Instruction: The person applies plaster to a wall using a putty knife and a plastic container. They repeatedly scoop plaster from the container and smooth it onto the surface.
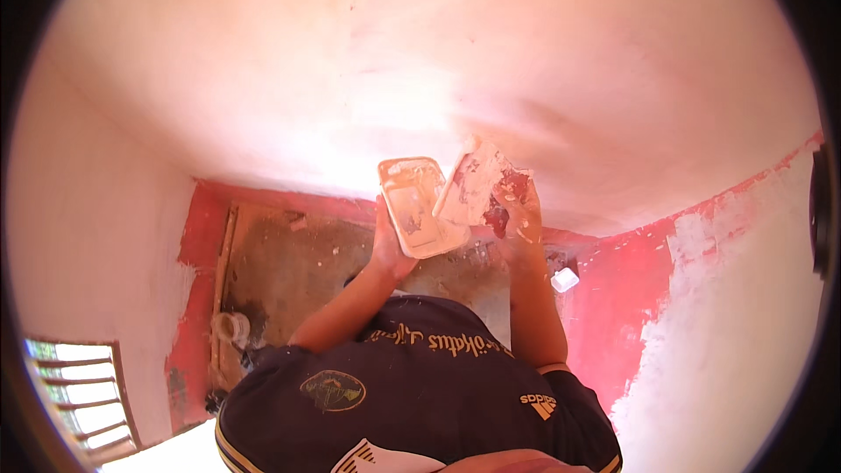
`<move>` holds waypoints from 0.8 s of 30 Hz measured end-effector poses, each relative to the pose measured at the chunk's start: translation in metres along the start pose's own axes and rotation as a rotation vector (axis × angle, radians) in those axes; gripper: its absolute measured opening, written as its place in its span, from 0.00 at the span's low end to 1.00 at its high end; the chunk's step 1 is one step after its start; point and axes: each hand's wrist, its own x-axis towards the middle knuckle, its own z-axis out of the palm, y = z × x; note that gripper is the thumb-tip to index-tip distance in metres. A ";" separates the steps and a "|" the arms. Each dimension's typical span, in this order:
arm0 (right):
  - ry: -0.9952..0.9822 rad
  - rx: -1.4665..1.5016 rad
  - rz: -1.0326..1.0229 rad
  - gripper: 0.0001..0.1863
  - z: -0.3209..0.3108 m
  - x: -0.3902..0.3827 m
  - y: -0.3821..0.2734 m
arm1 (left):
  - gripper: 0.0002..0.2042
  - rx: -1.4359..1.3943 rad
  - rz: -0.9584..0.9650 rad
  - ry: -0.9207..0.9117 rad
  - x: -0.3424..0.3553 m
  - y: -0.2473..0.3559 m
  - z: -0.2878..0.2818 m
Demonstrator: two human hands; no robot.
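Note:
My left hand (391,241) is closed on the side of a shallow rectangular plastic tub (401,161), smeared inside with pale putty. The tub is tilted, its opening facing up toward me. In my right hand (524,217) is a broad putty knife (469,188) with a reddish handle. Pale putty coats much of its blade, and some is on my fingers. The blade's lower left edge overlaps the tub's right side; I cannot tell whether they touch. Both hands are in front of my chest, close to the wall (385,61).
A red band (613,315) runs along the lower walls, partly covered with white on the right. On the brown, stained floor (307,254) are a small white container (564,279) at right and a pale round bucket (231,329) at left. A barred window (88,394) is at lower left.

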 end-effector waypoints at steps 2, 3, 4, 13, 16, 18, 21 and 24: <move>-0.023 0.098 -0.130 0.18 0.010 0.003 -0.003 | 0.32 0.005 -0.014 -0.009 0.000 0.005 -0.006; -0.041 0.172 -0.259 0.18 0.016 0.005 -0.006 | 0.31 -0.025 -0.024 0.025 0.001 0.009 -0.009; 0.015 0.178 -0.279 0.18 0.022 0.007 -0.010 | 0.31 0.002 -0.028 -0.018 0.002 0.012 -0.012; 0.356 -0.251 -1.142 0.12 0.089 0.068 -0.078 | 0.31 0.064 -0.106 0.025 0.010 0.094 -0.027; 0.702 -0.665 -1.459 0.14 0.125 0.098 -0.109 | 0.31 0.113 -0.113 0.089 0.009 0.138 -0.031; 0.767 -0.712 -1.529 0.14 0.155 0.113 -0.125 | 0.30 0.132 -0.100 0.072 0.009 0.168 -0.033; 0.905 -0.938 -1.774 0.16 0.210 0.129 -0.121 | 0.27 0.093 -0.142 0.009 0.008 0.208 -0.032; 0.638 -1.044 -1.656 0.21 0.261 0.123 -0.041 | 0.25 0.114 -0.142 -0.055 0.008 0.241 -0.032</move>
